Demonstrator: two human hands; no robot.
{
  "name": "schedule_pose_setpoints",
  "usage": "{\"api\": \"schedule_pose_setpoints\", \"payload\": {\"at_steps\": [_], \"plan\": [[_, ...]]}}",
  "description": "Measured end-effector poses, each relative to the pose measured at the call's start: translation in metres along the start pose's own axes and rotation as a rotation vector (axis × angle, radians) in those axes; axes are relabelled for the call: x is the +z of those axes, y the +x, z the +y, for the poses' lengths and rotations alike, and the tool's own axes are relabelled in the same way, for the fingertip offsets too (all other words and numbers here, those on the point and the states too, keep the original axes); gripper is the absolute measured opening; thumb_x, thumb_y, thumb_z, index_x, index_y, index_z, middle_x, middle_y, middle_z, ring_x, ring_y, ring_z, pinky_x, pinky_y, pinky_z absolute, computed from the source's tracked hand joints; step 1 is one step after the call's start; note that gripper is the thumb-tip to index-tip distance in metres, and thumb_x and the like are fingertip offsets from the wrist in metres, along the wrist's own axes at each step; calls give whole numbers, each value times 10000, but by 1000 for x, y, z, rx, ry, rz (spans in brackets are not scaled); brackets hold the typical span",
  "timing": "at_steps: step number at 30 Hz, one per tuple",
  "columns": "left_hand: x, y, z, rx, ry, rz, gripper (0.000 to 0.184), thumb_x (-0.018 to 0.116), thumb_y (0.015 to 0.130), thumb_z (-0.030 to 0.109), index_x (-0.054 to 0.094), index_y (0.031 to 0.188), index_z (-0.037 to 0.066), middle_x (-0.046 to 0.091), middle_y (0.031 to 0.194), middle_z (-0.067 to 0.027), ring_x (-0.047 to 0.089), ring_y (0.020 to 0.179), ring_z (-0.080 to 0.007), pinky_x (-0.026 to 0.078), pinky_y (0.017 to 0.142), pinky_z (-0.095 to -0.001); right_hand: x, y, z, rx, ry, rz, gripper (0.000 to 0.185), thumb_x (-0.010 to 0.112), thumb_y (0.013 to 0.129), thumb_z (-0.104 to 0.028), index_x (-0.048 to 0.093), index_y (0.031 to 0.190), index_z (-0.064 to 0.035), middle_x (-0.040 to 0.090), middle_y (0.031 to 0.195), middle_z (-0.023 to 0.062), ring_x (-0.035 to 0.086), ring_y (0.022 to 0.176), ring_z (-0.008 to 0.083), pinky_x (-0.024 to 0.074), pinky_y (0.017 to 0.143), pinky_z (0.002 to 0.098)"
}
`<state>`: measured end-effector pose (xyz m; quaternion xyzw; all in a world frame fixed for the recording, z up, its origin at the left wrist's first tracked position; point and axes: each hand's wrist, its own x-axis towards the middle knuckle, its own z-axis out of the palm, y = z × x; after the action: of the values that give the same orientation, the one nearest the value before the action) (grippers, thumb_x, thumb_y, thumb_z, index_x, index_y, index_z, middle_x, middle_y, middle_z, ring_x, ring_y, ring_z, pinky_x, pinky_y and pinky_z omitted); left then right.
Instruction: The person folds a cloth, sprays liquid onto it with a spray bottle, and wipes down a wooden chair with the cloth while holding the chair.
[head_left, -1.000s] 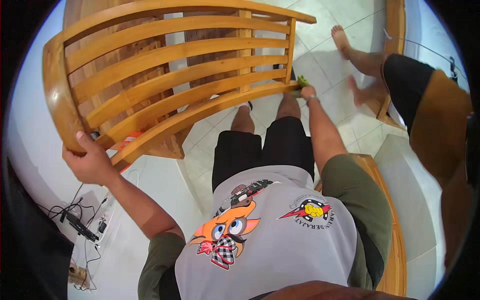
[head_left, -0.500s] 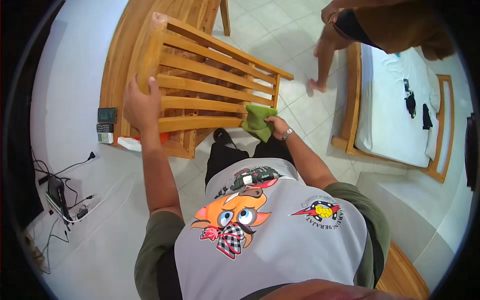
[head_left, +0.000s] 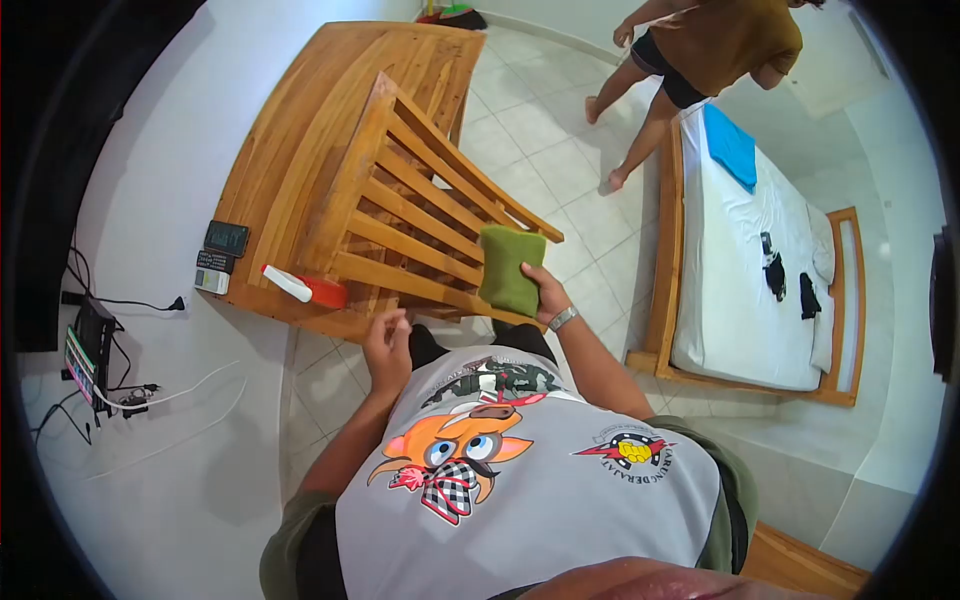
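Observation:
My right hand (head_left: 545,296), with a metal watch on the wrist, grips a folded green cloth (head_left: 512,272) by its edge. The cloth lies against the lower end of a wooden chair's slatted back (head_left: 400,205). My left hand (head_left: 388,345) is off the chair, in front of my body, fingers loosely bent with nothing in them. Nearest to it, on the wooden table (head_left: 290,120), lies a red spray bottle (head_left: 325,292) with a white nozzle. The chair is tilted over the table, its slats running towards my right.
Small dark boxes (head_left: 226,240) sit at the table's left edge by the wall. Cables and a power strip (head_left: 95,340) hang at left. Another person (head_left: 700,60) stands beside a bed (head_left: 740,300) bearing a blue cloth (head_left: 730,147) and black items.
My left hand has let go of the chair's top rail and come down towards my body. The cloth looks flatter. The other person has moved along the bed, and the view has shifted.

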<state>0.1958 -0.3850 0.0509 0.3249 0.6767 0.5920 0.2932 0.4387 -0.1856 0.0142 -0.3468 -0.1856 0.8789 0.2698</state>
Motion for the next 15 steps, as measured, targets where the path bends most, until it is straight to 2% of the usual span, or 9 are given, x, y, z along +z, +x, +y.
{"api": "schedule_pose_setpoints", "payload": {"at_steps": [1,2,3,4,6,7,9,13,15], "plan": [[-5,-11,-16,6,-6,8,137,565,925,134,607,974,14,599,911,-62,577,747,-153,468,698,-279,2,1,2,-2,-90,43,453,604,922,-215,471,1310,-24,599,1224,140,629,1082,268,525,932,436],[-12,-18,-32,-202,-66,125,153,561,926,150,603,994,20,587,888,-43,573,724,-147,469,685,-273,3,4,5,-8,-221,189,403,579,934,-223,503,1264,-5,621,1172,153,654,1024,265,554,877,408],[-19,-22,-47,-411,-128,239,169,558,928,166,598,1014,26,576,864,-23,568,702,-140,470,672,-267,2,5,7,-11,-228,186,403,579,934,-223,503,1264,-5,621,1172,153,654,1024,265,554,877,408],[-28,-22,-64,-409,-134,243,169,558,928,166,598,1014,26,576,864,-23,568,702,-140,470,672,-267,2,5,9,-38,-254,231,388,581,931,-216,514,1239,10,628,1156,157,656,1016,267,553,881,408],[-45,-20,-80,-573,-397,498,268,554,925,192,541,1140,33,549,923,-30,548,740,-124,462,677,-267,1,4,6,-74,-380,281,383,577,928,-208,522,1223,30,632,1149,164,655,1018,276,551,885,416],[-52,-18,-79,-575,-398,505,268,554,925,192,541,1140,33,549,923,-30,548,740,-124,462,677,-267,3,2,0,-69,-383,278,383,577,928,-208,522,1223,30,632,1149,164,655,1018,276,551,885,416],[-64,-9,-75,-463,-304,687,431,577,909,189,421,1280,34,522,1024,-58,530,788,-129,458,694,-267,12,-7,-18,-46,-133,229,381,564,928,-230,530,1227,4,629,1155,159,656,997,275,549,881,411],[-91,17,-95,-309,-236,772,540,594,896,175,334,1354,58,465,1155,-86,513,883,-151,458,745,-281,27,-7,-58,-134,-18,106,435,533,942,-275,505,1278,-1,610,1216,169,628,1082,304,523,932,449],[-97,30,-87,-300,26,784,597,625,889,223,327,1393,108,399,1251,-65,472,1041,-195,443,872,-330,33,-1,-68,-178,63,-22,557,452,966,-382,423,1370,0,528,1346,205,549,1214,367,426,1047,512]]}}
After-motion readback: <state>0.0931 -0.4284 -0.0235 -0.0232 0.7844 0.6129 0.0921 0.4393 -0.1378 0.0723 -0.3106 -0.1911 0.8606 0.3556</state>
